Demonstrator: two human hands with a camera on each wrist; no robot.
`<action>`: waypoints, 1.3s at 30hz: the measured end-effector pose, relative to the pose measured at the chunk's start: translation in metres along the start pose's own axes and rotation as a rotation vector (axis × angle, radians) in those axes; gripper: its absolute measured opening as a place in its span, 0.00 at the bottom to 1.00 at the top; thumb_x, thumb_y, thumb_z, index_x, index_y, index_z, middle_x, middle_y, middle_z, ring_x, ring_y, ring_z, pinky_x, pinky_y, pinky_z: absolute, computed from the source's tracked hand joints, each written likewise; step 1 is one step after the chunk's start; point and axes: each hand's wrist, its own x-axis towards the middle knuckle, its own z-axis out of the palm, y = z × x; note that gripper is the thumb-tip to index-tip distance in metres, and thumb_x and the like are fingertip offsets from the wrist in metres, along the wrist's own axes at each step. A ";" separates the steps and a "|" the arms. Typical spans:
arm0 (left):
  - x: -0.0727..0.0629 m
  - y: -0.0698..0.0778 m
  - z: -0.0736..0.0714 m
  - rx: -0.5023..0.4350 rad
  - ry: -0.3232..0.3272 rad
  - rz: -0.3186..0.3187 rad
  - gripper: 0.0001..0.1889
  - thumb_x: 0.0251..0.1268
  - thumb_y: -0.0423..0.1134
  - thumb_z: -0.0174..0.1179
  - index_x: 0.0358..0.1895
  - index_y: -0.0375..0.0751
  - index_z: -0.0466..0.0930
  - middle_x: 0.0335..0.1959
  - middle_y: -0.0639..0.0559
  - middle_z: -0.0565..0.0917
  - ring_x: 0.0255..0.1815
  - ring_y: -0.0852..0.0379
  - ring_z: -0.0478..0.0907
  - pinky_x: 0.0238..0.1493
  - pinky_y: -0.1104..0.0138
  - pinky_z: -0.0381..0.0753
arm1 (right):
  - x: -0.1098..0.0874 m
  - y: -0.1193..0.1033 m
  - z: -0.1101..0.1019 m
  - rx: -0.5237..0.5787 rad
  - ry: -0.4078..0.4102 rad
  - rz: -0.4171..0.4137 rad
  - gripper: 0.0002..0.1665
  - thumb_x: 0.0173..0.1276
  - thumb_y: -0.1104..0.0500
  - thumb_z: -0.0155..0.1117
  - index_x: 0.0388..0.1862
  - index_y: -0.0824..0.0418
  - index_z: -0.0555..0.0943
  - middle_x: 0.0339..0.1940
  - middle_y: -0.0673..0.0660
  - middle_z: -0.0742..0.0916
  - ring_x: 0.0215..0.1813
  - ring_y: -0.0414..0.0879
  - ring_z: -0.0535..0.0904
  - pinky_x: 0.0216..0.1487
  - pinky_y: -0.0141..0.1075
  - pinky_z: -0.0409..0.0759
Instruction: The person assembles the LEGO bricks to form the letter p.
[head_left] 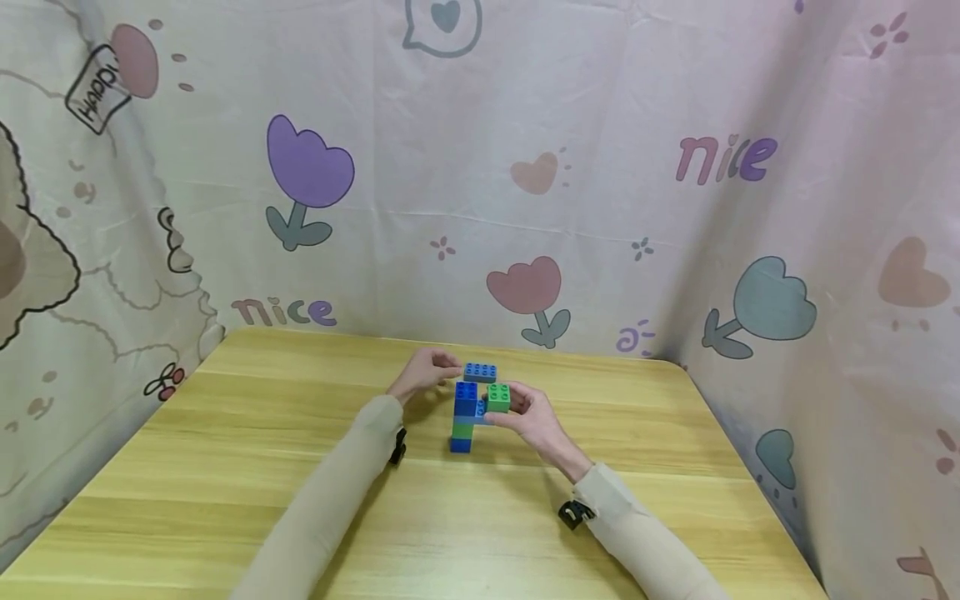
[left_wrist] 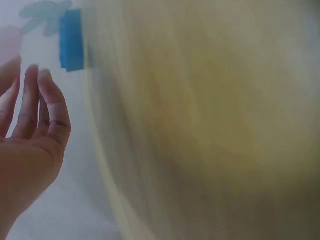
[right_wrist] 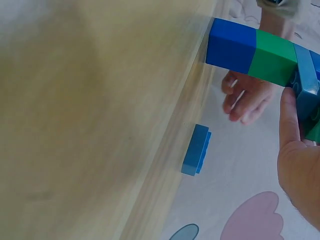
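Observation:
A small tower stands on the table: a dark blue brick (head_left: 461,446) at the bottom, a green brick (head_left: 462,430) over it, then a lighter blue brick (head_left: 481,408) jutting to the right, and a dark blue brick (head_left: 466,393) on top. My right hand (head_left: 534,417) pinches another green brick (head_left: 498,397) between thumb and fingers, right at the jutting part. Thumb tip and lighter blue brick meet in the right wrist view. My left hand (head_left: 427,371), holding nothing, has its loosely bent fingers close to a loose blue brick (head_left: 480,372) behind the tower.
The wooden table (head_left: 630,433) reaches back to a printed curtain (head_left: 450,167), which also hangs along both sides. Black wrist straps (head_left: 575,513) sit at both sleeves.

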 end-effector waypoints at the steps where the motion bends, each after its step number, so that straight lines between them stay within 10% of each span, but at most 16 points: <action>1: 0.002 0.000 0.001 0.005 0.006 -0.019 0.09 0.65 0.38 0.65 0.45 0.40 0.84 0.43 0.45 0.85 0.44 0.48 0.81 0.43 0.59 0.84 | 0.000 0.000 0.000 -0.001 -0.004 -0.001 0.31 0.60 0.60 0.73 0.62 0.66 0.76 0.53 0.59 0.87 0.51 0.46 0.84 0.53 0.35 0.83; 11: 0.019 0.003 0.018 0.003 -0.008 -0.080 0.10 0.64 0.35 0.65 0.48 0.46 0.84 0.67 0.42 0.73 0.66 0.39 0.69 0.61 0.45 0.76 | 0.001 -0.002 0.001 -0.004 -0.013 0.029 0.30 0.63 0.61 0.71 0.64 0.63 0.75 0.55 0.60 0.86 0.52 0.45 0.84 0.54 0.36 0.83; 21: 0.019 0.002 0.018 0.172 -0.066 -0.044 0.14 0.67 0.33 0.61 0.54 0.45 0.83 0.66 0.43 0.75 0.69 0.38 0.67 0.69 0.41 0.64 | 0.002 -0.003 0.003 0.003 -0.012 0.036 0.32 0.63 0.62 0.71 0.65 0.66 0.73 0.56 0.60 0.85 0.52 0.45 0.83 0.54 0.36 0.82; 34: 0.015 -0.002 0.007 0.241 -0.013 -0.041 0.07 0.56 0.24 0.67 0.28 0.39 0.81 0.33 0.48 0.83 0.35 0.52 0.75 0.33 0.68 0.79 | 0.002 -0.002 0.004 -0.003 -0.005 -0.003 0.30 0.61 0.60 0.73 0.61 0.61 0.76 0.55 0.59 0.86 0.52 0.47 0.84 0.54 0.36 0.83; 39: 0.017 -0.007 0.003 0.228 -0.020 -0.032 0.09 0.52 0.26 0.71 0.30 0.40 0.80 0.33 0.48 0.82 0.35 0.52 0.76 0.37 0.65 0.80 | 0.001 0.000 0.002 0.003 0.006 0.000 0.28 0.61 0.61 0.73 0.61 0.60 0.77 0.56 0.59 0.86 0.52 0.45 0.84 0.54 0.35 0.83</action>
